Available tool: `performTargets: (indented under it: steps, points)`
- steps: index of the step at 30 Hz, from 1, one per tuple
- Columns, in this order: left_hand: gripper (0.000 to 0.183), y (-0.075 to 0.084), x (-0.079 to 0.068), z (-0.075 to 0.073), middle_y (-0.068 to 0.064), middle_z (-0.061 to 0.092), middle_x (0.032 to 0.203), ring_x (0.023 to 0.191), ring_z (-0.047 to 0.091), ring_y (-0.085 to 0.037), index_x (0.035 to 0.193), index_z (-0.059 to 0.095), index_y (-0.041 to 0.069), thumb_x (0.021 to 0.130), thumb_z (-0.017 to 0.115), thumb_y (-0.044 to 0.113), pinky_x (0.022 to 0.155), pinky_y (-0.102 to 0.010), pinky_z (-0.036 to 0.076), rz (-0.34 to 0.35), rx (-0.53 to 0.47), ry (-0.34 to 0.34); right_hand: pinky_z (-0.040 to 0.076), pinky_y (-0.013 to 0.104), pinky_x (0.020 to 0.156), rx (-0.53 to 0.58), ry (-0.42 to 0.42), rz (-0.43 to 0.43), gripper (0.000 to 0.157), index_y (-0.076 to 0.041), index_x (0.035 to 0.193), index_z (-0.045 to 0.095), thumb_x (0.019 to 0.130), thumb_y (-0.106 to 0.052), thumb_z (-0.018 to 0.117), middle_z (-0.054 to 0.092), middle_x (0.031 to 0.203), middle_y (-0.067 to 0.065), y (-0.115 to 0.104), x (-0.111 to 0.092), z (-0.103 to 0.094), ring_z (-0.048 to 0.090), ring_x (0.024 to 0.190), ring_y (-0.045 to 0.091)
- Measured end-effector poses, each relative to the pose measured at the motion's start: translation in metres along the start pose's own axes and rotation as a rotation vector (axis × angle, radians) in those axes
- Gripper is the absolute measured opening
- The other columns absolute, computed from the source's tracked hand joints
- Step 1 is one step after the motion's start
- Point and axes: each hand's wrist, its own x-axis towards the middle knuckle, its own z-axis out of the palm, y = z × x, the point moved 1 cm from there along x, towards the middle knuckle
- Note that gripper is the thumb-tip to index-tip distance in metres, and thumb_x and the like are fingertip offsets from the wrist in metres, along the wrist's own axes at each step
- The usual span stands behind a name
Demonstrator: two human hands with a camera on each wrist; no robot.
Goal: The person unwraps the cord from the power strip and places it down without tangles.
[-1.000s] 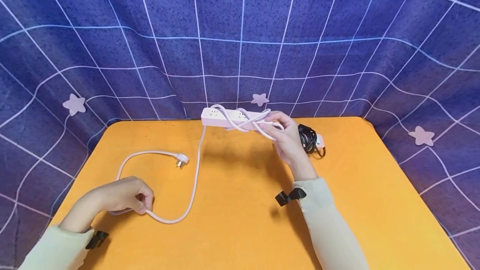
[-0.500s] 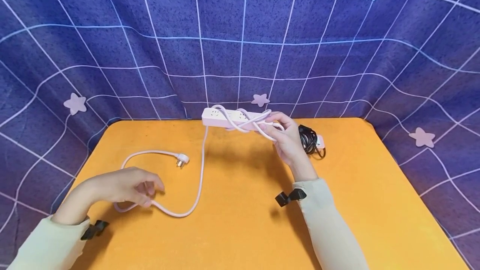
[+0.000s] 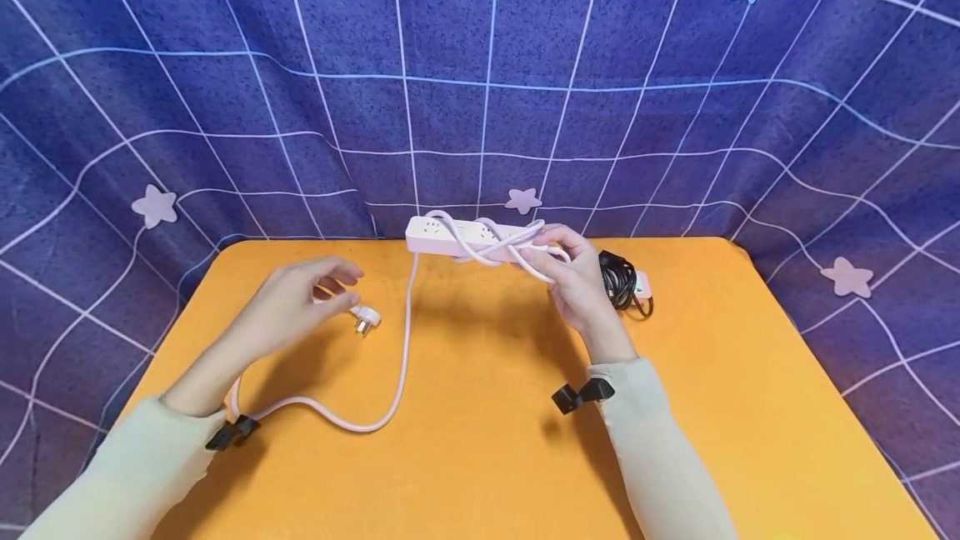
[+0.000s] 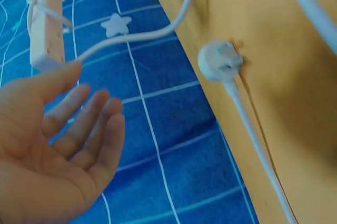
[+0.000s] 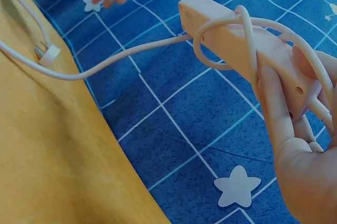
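Observation:
My right hand (image 3: 577, 282) grips one end of a pale pink and white power strip (image 3: 431, 238), held up above the far part of the table. Its cord (image 3: 406, 332) loops round the strip several times, then hangs from the left end and runs in a curve over the table. The three-pin plug (image 3: 366, 317) lies at the back left. My left hand (image 3: 300, 298) hovers just left of the plug, its fingers loosely bent and holding nothing. In the left wrist view that palm (image 4: 52, 161) faces the camera, apart from the plug (image 4: 218, 61).
Behind my right hand, a bundle of black cable (image 3: 618, 280) lies on the orange table (image 3: 480, 457) by a small pink and white block (image 3: 641, 285). A blue curtain (image 3: 450, 123) with a grid and stars stands round the back and sides.
My left hand has let go of the cord and moved up and away toward the plug. The cord's slack has settled on the table. My right hand and the strip have stayed put.

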Motion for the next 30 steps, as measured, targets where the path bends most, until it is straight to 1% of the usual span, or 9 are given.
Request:
performTargets:
  steps: [4, 10, 12, 14, 18, 20, 23, 27, 30]
  points:
    - [0.028, 0.006, 0.013, 0.006, 0.000, 0.079, 0.108, 0.098, 0.074, -0.018, 0.125, 0.073, 0.012, 0.099, 0.079, 0.021, 0.086, -0.043, 0.062, -0.051, -0.060, 0.003, 0.063, 0.026, 0.080, -0.002, -0.012, -0.002, 0.038, -0.014, 0.090, 0.075, 0.086, 0.022, 0.065, 0.065, 0.110, 0.003, -0.001, 0.000, 0.000, 0.068, 0.099, 0.014]
    - [0.030, 0.010, 0.026, 0.020, -0.008, 0.078, 0.114, 0.103, 0.074, -0.023, 0.126, 0.072, 0.008, 0.100, 0.078, 0.021, 0.086, -0.028, 0.060, -0.083, -0.159, -0.007, 0.063, 0.027, 0.080, -0.005, -0.016, -0.001, 0.038, -0.014, 0.090, 0.075, 0.085, 0.022, 0.066, 0.066, 0.111, 0.003, -0.001, 0.000, 0.000, 0.068, 0.098, 0.014]
    - [0.029, 0.010, 0.029, 0.024, -0.008, 0.078, 0.116, 0.104, 0.074, -0.023, 0.125, 0.071, 0.008, 0.100, 0.078, 0.021, 0.087, -0.026, 0.058, -0.098, -0.180, -0.001, 0.064, 0.028, 0.080, -0.005, -0.017, 0.002, 0.038, -0.014, 0.090, 0.075, 0.086, 0.022, 0.065, 0.066, 0.112, 0.003, -0.001, 0.000, 0.000, 0.068, 0.098, 0.014]
    - [0.029, 0.011, 0.032, 0.029, -0.009, 0.078, 0.117, 0.106, 0.073, -0.023, 0.126, 0.071, 0.009, 0.100, 0.077, 0.021, 0.089, -0.028, 0.058, -0.113, -0.199, 0.002, 0.064, 0.028, 0.080, -0.005, -0.019, 0.004, 0.037, -0.013, 0.090, 0.075, 0.086, 0.022, 0.065, 0.065, 0.112, 0.003, -0.001, 0.000, 0.000, 0.068, 0.098, 0.014]
    - [0.030, 0.013, 0.038, 0.037, -0.011, 0.077, 0.120, 0.107, 0.072, -0.026, 0.127, 0.069, 0.009, 0.100, 0.076, 0.021, 0.093, -0.039, 0.057, -0.128, -0.229, 0.012, 0.064, 0.029, 0.081, -0.002, -0.022, 0.000, 0.036, -0.013, 0.091, 0.075, 0.086, 0.022, 0.065, 0.065, 0.112, 0.003, 0.000, 0.000, 0.000, 0.068, 0.099, 0.015]
    - [0.029, 0.014, 0.040, 0.041, -0.010, 0.076, 0.121, 0.107, 0.073, -0.026, 0.126, 0.069, 0.010, 0.100, 0.076, 0.021, 0.094, -0.042, 0.057, -0.135, -0.234, 0.018, 0.064, 0.030, 0.081, 0.002, -0.024, -0.001, 0.036, -0.013, 0.091, 0.075, 0.086, 0.022, 0.065, 0.065, 0.112, 0.004, 0.000, 0.000, 0.000, 0.068, 0.100, 0.015]
    - [0.030, 0.016, 0.041, 0.046, -0.008, 0.077, 0.119, 0.107, 0.073, -0.027, 0.126, 0.070, 0.010, 0.100, 0.076, 0.023, 0.095, -0.043, 0.056, -0.150, -0.257, 0.015, 0.064, 0.029, 0.081, 0.005, -0.025, 0.002, 0.037, -0.013, 0.091, 0.075, 0.086, 0.022, 0.065, 0.065, 0.112, 0.004, 0.000, 0.000, 0.000, 0.068, 0.100, 0.015]
    - [0.030, 0.017, 0.044, 0.052, -0.004, 0.078, 0.116, 0.108, 0.073, -0.023, 0.127, 0.071, 0.013, 0.101, 0.076, 0.027, 0.095, -0.041, 0.055, -0.161, -0.287, -0.004, 0.064, 0.029, 0.081, 0.001, -0.020, 0.009, 0.038, -0.013, 0.090, 0.075, 0.086, 0.023, 0.064, 0.065, 0.113, 0.004, 0.000, 0.000, 0.000, 0.068, 0.100, 0.015]
    - [0.029, 0.016, 0.045, 0.056, -0.004, 0.078, 0.117, 0.109, 0.073, -0.023, 0.127, 0.070, 0.012, 0.102, 0.075, 0.025, 0.096, -0.042, 0.055, -0.157, -0.305, -0.019, 0.064, 0.029, 0.081, -0.003, -0.015, 0.013, 0.038, -0.014, 0.089, 0.075, 0.086, 0.023, 0.064, 0.065, 0.115, 0.004, -0.001, 0.000, 0.001, 0.068, 0.101, 0.015]
